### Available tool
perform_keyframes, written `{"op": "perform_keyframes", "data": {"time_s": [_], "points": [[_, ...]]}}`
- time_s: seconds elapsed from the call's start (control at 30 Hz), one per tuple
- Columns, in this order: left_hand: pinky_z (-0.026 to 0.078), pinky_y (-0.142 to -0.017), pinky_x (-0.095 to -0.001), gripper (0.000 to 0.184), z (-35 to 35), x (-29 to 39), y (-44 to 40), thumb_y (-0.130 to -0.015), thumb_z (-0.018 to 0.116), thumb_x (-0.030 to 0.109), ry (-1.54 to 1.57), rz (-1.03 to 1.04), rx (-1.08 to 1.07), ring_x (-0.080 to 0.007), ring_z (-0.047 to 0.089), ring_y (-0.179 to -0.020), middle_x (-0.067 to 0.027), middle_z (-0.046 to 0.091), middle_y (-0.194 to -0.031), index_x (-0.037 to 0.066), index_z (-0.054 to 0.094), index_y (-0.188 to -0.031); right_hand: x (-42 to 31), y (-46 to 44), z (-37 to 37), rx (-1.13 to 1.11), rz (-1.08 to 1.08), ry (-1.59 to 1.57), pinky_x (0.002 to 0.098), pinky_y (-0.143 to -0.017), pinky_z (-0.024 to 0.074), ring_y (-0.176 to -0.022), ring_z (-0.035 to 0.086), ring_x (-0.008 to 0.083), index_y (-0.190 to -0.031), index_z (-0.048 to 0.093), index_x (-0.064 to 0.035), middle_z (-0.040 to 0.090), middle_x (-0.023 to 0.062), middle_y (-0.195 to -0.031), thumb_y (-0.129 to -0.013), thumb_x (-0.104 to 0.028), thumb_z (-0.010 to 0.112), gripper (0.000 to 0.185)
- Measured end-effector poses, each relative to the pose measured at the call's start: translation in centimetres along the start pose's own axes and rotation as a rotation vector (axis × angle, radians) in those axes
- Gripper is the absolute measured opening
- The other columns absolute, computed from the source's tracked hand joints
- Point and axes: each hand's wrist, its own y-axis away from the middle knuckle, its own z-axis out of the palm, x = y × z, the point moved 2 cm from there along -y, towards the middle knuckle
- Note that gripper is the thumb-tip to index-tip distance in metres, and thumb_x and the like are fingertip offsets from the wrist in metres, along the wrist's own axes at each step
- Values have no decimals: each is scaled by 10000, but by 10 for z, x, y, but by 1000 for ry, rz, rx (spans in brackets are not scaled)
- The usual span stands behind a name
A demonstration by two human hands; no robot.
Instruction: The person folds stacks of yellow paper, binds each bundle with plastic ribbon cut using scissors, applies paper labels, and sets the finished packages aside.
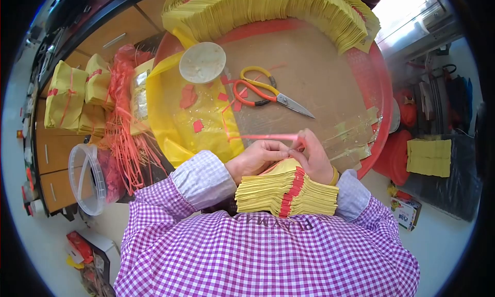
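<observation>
A bundle of folded yellow paper [258,193] with a red stripe down its middle rests against my chest, at the table's near edge. Over its top, my left hand [256,159] and my right hand [315,158] meet with fingers pinched together. A strip of pink plastic string [268,137] runs from my right hand leftward over the yellow plastic sheet. Both hands seem to grip this string; where it passes between the fingertips is hidden. Scissors [270,92] with orange and yellow handles lie beyond my hands, blades pointing right and toward me.
A long curved row of yellow paper [268,8] lines the round table's far side. A white bowl [202,62] and red paper scraps [188,96] lie on the yellow sheet [170,83]. At left are tied paper bundles [67,98], pink strings [126,142] and a clear bucket [85,181].
</observation>
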Motion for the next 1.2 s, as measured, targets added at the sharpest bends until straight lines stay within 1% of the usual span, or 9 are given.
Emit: {"op": "perform_keyframes", "data": {"time_s": [0.03, 0.07, 0.2, 0.4, 0.53, 0.73, 0.87, 1.07, 1.2], "points": [[472, -643, -177, 113, 2, 0, 2, -908, 594, 43, 108, -45, 8, -98, 606, -757, -69, 654, -871, 6, 658, -992, -2, -1, -1, 8, -80, 66, 310, -667, 388, -728, 456, 200, -881, 505, -39, 496, 75, -811, -753, 38, 588, 171], [472, -643, -177, 113, 0, -1, 2, -908, 594, 43, 111, -45, 8, -98, 606, -757, -69, 654, -871, 6, 658, -992, -1, -2, -1, 5, -78, 66, 310, -667, 388, -728, 456, 200, -881, 505, -39, 496, 75, -811, -753, 38, 588, 171], [490, -649, -186, 149, -12, -7, -5, -890, 612, 32, 88, -17, -104, -112, 614, -749, -74, 654, -869, -10, 658, -1026, 0, -2, 0, -4, -201, 76, 305, -639, 378, -694, 431, 213, -842, 512, -47, 485, 79, -794, -725, 37, 600, 168], [486, -657, -188, 102, -19, -10, -9, -886, 617, 33, 34, -18, -99, -110, 613, -770, -75, 651, -884, -1, 649, -977, 7, 1, 3, 20, -217, 35, 300, -630, 374, -691, 426, 206, -821, 513, -50, 489, 69, -792, -704, 51, 607, 180], [484, -659, -187, 59, -25, -17, -16, -874, 638, 45, 21, 28, -107, -101, 606, -780, -72, 643, -878, 18, 625, -924, 7, 1, 4, 39, -238, 31, 292, -622, 371, -693, 428, 200, -814, 512, -50, 492, 62, -784, -695, 66, 605, 190], [482, -659, -184, 64, -23, -17, -19, -862, 659, 59, -71, 62, -91, -94, 600, -780, -57, 634, -853, 42, 602, -885, 13, 6, 5, 70, -210, 4, 285, -617, 367, -688, 424, 191, -797, 513, -54, 493, 54, -770, -680, 79, 600, 198], [457, -628, -173, 54, -23, -15, -20, -871, 647, 66, -56, 41, -108, -85, 575, -739, -36, 613, -827, 52, 598, -889, 15, 5, 6, 96, -254, 3, 278, -612, 362, -681, 420, 181, -788, 517, -61, 489, 40, -746, -667, 84, 601, 207], [425, -609, -166, 49, -12, -10, -12, -887, 626, 76, -38, 12, -71, -71, 536, -716, -15, 584, -807, 69, 577, -885, 14, 6, 6, 103, -238, -6, 275, -611, 359, -673, 416, 177, -783, 520, -68, 483, 28, -727, -657, 83, 606, 215], [398, -595, -168, 35, -15, -12, -17, -897, 580, 85, -126, 51, -52, -64, 500, -708, 2, 557, -792, 82, 550, -879, 17, 8, 7, 110, -213, -11, 273, -609, 358, -670, 416, 175, -783, 519, -70, 478, 21, -717, -661, 80, 611, 214]]}}
